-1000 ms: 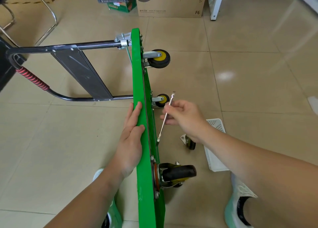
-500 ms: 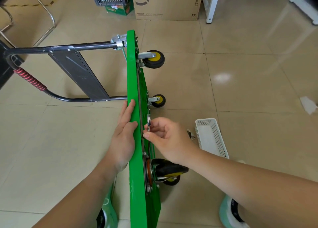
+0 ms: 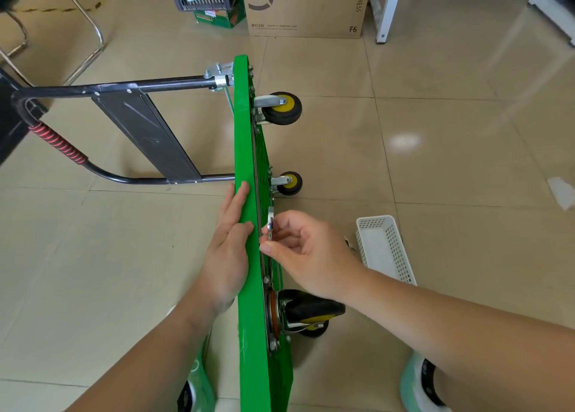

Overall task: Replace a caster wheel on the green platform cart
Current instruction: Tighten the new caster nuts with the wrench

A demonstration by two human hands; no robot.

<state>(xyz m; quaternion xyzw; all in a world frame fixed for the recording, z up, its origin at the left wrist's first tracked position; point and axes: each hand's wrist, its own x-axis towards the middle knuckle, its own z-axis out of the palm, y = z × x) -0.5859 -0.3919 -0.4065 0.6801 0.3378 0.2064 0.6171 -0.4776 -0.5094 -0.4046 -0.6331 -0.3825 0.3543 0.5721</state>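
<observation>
We press the left hand (image 3: 231,249), fingers straight, on the green platform cart (image 3: 252,333), steadying it on edge with the underside facing right for access. The right hand (image 3: 311,249) pinches the wrench (image 3: 270,225) in its grip at the underside. The basket (image 3: 384,249) beyond is presumably for bolts.

The green platform cart (image 3: 247,333) is cut off by the lower edge; the thin metal tool (image 3: 270,221) is mostly hidden by the fingers (image 3: 286,222) of the right hand (image 3: 311,253), so its kind cannot be told; the right forearm (image 3: 435,312) covers a corner of the white basket (image 3: 381,246) and part of the near caster (image 3: 311,310); the cardboard box (image 3: 305,7) is cut at the top.
</observation>
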